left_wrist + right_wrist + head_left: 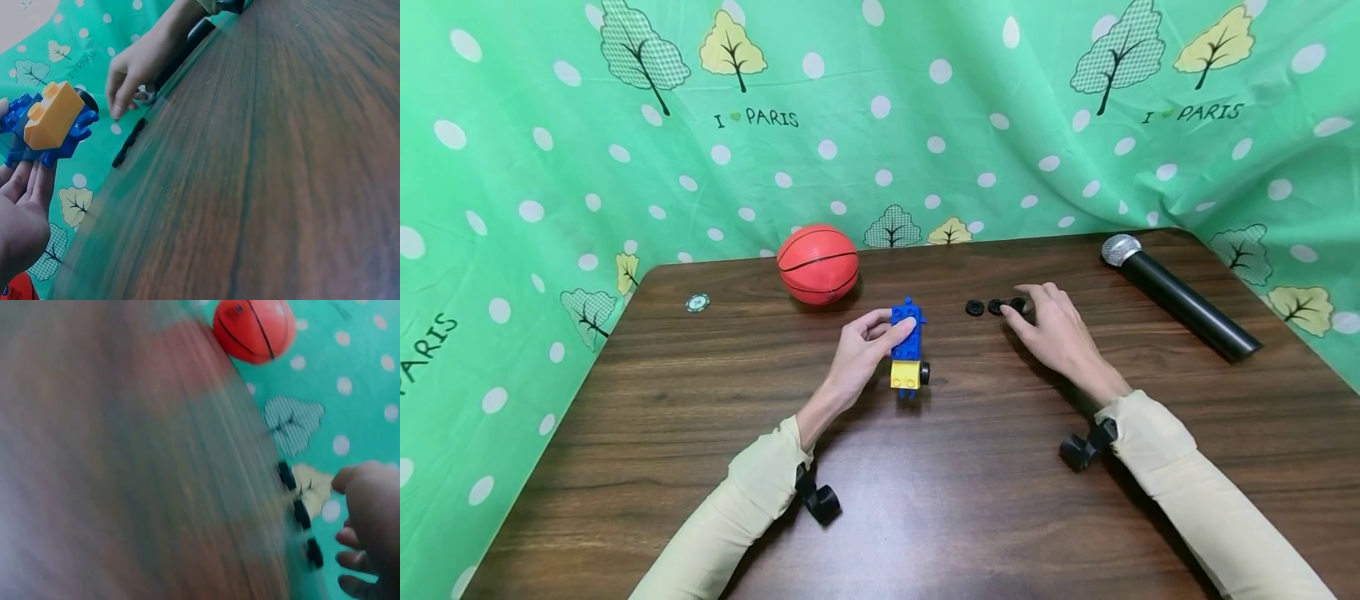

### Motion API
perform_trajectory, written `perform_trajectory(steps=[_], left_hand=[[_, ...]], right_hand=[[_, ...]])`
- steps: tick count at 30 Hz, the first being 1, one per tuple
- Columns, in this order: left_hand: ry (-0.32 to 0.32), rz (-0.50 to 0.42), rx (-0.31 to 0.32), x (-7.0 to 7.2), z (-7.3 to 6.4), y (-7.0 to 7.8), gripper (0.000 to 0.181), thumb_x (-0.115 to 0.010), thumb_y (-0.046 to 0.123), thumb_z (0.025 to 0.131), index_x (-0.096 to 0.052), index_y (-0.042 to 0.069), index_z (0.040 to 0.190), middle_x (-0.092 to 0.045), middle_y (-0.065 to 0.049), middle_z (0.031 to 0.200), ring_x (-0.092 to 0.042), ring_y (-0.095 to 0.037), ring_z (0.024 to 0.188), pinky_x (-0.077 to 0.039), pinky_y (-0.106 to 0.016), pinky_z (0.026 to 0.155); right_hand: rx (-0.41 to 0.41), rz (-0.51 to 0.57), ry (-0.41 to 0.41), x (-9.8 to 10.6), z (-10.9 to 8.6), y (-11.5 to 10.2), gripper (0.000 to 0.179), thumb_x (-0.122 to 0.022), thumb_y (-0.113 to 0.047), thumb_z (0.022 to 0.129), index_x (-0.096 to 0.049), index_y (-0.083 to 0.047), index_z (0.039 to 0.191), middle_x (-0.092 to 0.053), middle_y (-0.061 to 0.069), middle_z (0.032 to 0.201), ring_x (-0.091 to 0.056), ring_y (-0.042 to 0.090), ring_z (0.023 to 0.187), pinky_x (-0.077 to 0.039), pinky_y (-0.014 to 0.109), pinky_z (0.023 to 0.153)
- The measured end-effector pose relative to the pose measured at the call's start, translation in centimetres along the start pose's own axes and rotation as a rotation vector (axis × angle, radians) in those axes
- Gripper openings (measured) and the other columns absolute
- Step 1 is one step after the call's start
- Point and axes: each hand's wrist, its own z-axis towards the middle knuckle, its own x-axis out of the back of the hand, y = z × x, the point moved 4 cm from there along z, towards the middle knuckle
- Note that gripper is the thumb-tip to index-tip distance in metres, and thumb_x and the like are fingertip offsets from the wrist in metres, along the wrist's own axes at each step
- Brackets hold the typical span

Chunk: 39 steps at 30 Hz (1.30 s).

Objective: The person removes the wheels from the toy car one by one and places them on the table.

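My left hand [859, 354] grips a toy brick vehicle by its side, thumb on top. The vehicle has a blue studded base [906, 333], a yellow brick [905, 375] at the near end and one black wheel [925, 372] on its right side. In the left wrist view the yellow brick [55, 115] faces the camera above the fingers. My right hand [1054, 329] hovers over a row of three small black wheels [974, 308], its spread thumb and fingers around the rightmost ones. The right wrist view shows the hand [375, 525] beside the wheels [301, 514], its fingers apart from them.
A red toy basketball [817, 264] sits at the back, left of the vehicle. A black microphone [1183, 296] with a silver head lies at the right. A round chip [697, 302] lies at the far left of the wooden table [970, 500]. Green patterned cloth [880, 108] hangs behind.
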Motion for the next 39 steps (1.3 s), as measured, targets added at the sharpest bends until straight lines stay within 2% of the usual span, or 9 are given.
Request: perform_trajectory(steps=[3, 6, 10, 16, 21, 24, 27, 32, 39], left_hand=[[0.014, -0.006, -0.001, -0.1, 0.1, 0.0, 0.034, -0.070, 0.023, 0.098, -0.068, -0.001, 0.122, -0.074, -0.005, 0.097, -0.065, -0.012, 0.084, -0.051, -0.026, 0.077], [0.030, -0.015, 0.003, -0.3, 0.1, 0.0, 0.035, -0.070, 0.023, 0.097, -0.068, -0.001, 0.122, -0.073, -0.003, 0.095, -0.064, -0.011, 0.082, -0.050, -0.025, 0.075], [0.042, -0.028, -0.001, -0.4, 0.3, 0.0, 0.035, -0.070, 0.023, 0.097, -0.068, -0.001, 0.122, -0.073, -0.001, 0.093, -0.063, -0.010, 0.080, -0.050, -0.024, 0.073], [0.062, -0.042, -0.020, -0.5, 0.4, 0.0, 0.033, -0.069, 0.021, 0.098, -0.067, -0.002, 0.122, -0.073, -0.002, 0.094, -0.064, -0.011, 0.082, -0.050, -0.025, 0.074], [0.100, -0.049, -0.029, -0.4, 0.5, 0.1, 0.034, -0.070, 0.019, 0.098, -0.066, -0.004, 0.123, -0.073, -0.005, 0.096, -0.066, -0.011, 0.085, -0.052, -0.025, 0.076], [0.122, -0.062, -0.035, -0.3, 0.5, 0.1, 0.034, -0.070, 0.018, 0.099, -0.065, -0.004, 0.124, -0.073, -0.005, 0.095, -0.066, -0.011, 0.085, -0.052, -0.025, 0.076], [0.138, -0.076, -0.042, -0.3, 0.5, 0.1, 0.035, -0.070, 0.019, 0.099, -0.065, -0.004, 0.125, -0.072, -0.004, 0.093, -0.065, -0.011, 0.085, -0.052, -0.025, 0.077], [0.155, -0.092, -0.051, -0.4, 0.4, 0.1, 0.038, -0.069, 0.020, 0.099, -0.062, -0.003, 0.129, -0.073, -0.005, 0.094, -0.066, -0.011, 0.087, -0.052, -0.026, 0.081], [0.075, -0.002, -0.028, -1.2, 0.1, -0.1, 0.047, -0.069, 0.019, 0.099, -0.060, -0.003, 0.139, -0.073, -0.015, 0.111, -0.067, -0.012, 0.095, -0.052, -0.028, 0.090]], right_hand=[[0.119, 0.069, 0.021, -0.4, -0.5, -2.1, 0.037, -0.064, -0.021, 0.104, -0.062, 0.006, 0.129, -0.058, 0.016, 0.099, -0.053, 0.032, 0.093, -0.044, 0.050, 0.083], [0.235, 0.138, -0.011, -1.2, -1.3, -4.4, 0.030, -0.065, -0.017, 0.103, -0.064, 0.004, 0.125, -0.060, 0.009, 0.097, -0.055, 0.024, 0.090, -0.047, 0.044, 0.080], [0.300, 0.234, -0.093, -2.2, -2.4, -7.0, 0.025, -0.063, -0.015, 0.104, -0.065, 0.000, 0.124, -0.063, 0.005, 0.100, -0.057, 0.018, 0.090, -0.049, 0.039, 0.078], [0.211, 0.376, -0.213, -3.5, -3.3, -9.0, 0.025, -0.051, -0.018, 0.110, -0.065, -0.002, 0.124, -0.068, 0.005, 0.102, -0.061, 0.017, 0.089, -0.051, 0.039, 0.077], [0.111, 0.459, -0.292, -4.7, -3.8, -9.6, 0.029, -0.045, -0.025, 0.113, -0.063, -0.004, 0.121, -0.067, 0.006, 0.093, -0.063, 0.019, 0.083, -0.053, 0.036, 0.072], [0.082, 0.506, -0.322, -5.4, -3.9, -10.0, 0.029, -0.043, -0.026, 0.114, -0.062, -0.004, 0.120, -0.066, 0.005, 0.090, -0.062, 0.019, 0.080, -0.053, 0.034, 0.070], [0.061, 0.554, -0.306, -5.6, -3.9, -10.2, 0.028, -0.045, -0.025, 0.113, -0.061, -0.003, 0.121, -0.065, 0.006, 0.089, -0.062, 0.020, 0.080, -0.054, 0.033, 0.071], [0.011, 0.648, -0.226, -5.6, -3.6, -10.3, 0.027, -0.050, -0.020, 0.111, -0.061, 0.002, 0.120, -0.067, 0.008, 0.090, -0.065, 0.020, 0.080, -0.054, 0.032, 0.070], [-0.055, 0.774, -0.126, -5.4, -3.1, -9.9, 0.026, -0.052, -0.014, 0.110, -0.062, 0.009, 0.116, -0.068, 0.013, 0.084, -0.064, 0.017, 0.075, -0.054, 0.028, 0.069]])
